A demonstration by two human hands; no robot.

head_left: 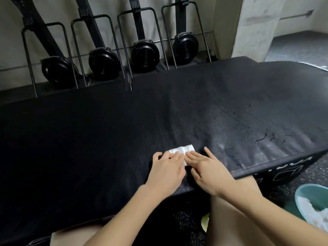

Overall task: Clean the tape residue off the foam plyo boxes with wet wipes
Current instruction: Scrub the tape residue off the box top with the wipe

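A black foam plyo box fills your view, its top worn and cracked toward the right, where pale smears, likely tape residue, cling near the front edge. Behind it, four rowing machines stand stored upright against the wall. At lower right a teal basin sits on the floor within reach, holding what look like used wipes. Your left hand and right hand lie side by side, fingers straight and flat, pressing on a folded white wet wipe at the box's near edge, apparently to fold it into a firmer pad before you scrub the patch just to its right.
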